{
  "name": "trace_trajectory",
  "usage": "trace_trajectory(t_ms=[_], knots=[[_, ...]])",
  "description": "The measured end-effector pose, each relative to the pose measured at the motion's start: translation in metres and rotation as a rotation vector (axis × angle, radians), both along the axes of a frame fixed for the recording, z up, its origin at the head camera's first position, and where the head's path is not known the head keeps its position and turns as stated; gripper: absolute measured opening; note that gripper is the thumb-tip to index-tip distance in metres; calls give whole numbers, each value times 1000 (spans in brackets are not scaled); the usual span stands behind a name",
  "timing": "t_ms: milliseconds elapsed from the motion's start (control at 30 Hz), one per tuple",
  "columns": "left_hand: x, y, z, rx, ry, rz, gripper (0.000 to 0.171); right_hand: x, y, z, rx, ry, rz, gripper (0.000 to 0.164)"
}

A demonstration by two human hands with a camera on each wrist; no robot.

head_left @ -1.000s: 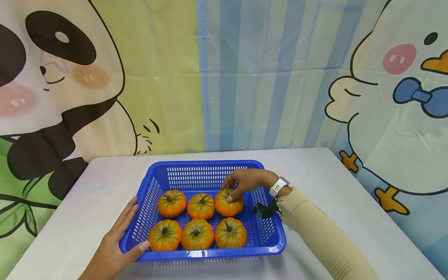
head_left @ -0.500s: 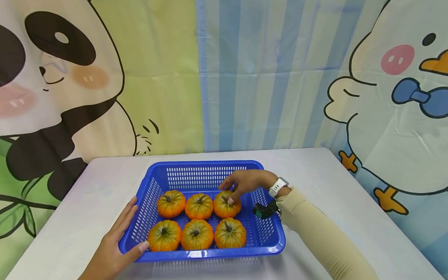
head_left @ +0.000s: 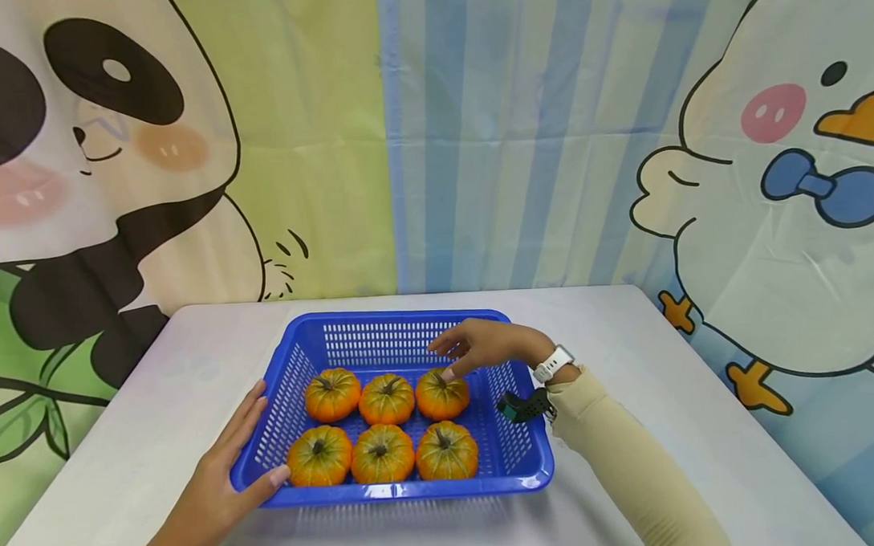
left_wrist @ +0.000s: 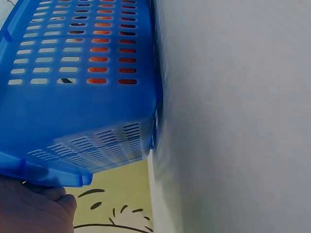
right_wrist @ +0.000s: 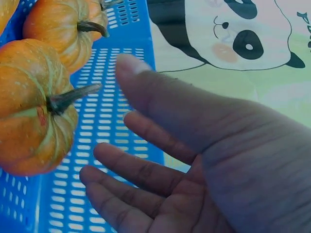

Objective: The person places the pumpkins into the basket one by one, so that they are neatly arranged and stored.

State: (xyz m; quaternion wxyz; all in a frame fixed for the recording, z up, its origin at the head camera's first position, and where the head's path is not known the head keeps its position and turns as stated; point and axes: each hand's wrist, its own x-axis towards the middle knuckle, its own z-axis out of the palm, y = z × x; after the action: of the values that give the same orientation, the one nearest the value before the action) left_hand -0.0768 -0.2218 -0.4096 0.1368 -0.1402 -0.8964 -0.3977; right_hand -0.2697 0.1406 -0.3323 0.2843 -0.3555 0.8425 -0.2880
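Observation:
Several small orange pumpkins with green streaks sit in two rows inside a blue plastic basket (head_left: 387, 491). Over the back right pumpkin (head_left: 441, 399) hovers my right hand (head_left: 483, 344), its fingers spread and holding nothing. The right wrist view shows a gap between that hand (right_wrist: 184, 160) and the pumpkin (right_wrist: 29, 111) with its dark stem. My left hand (head_left: 223, 473) rests against the basket's left side, fingers straight along it and thumb at the near left corner. In the left wrist view, part of the left hand (left_wrist: 36, 206) touches the basket's rim (left_wrist: 43, 170).
The basket stands on a white table (head_left: 590, 324). Behind it hangs a curtain (head_left: 317, 149) printed with a panda and a white bird. Bare basket floor (head_left: 491, 432) shows to the right of the pumpkins.
My right hand has let go of the back right pumpkin and risen slightly, its fingers opening. That pumpkin and its middle neighbour shifted slightly left earlier. My left hand stays put.

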Motion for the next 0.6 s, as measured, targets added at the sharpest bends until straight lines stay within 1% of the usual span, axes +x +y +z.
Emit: trace_trajectory(t_ms=[133, 233, 300, 467, 533, 600], knots=[[1, -1, 0, -31, -21, 17, 86, 5, 8, 7, -33, 65, -1, 50], [2, -2, 2, -42, -30, 23, 85, 8, 17, 12, -60, 139, -42, 49], [2, -2, 4, -48, -41, 29, 85, 9, 26, 13, -94, 186, -96, 48], [4, -1, 4, -82, -54, 33, 85, 10, 50, 14, -185, 307, -278, 43], [5, -3, 3, -110, -30, 18, 85, 10, 60, 14, -188, 375, -345, 41], [6, -7, 4, -139, -1, -11, 85, 9, 70, 13, -172, 440, -403, 40]])
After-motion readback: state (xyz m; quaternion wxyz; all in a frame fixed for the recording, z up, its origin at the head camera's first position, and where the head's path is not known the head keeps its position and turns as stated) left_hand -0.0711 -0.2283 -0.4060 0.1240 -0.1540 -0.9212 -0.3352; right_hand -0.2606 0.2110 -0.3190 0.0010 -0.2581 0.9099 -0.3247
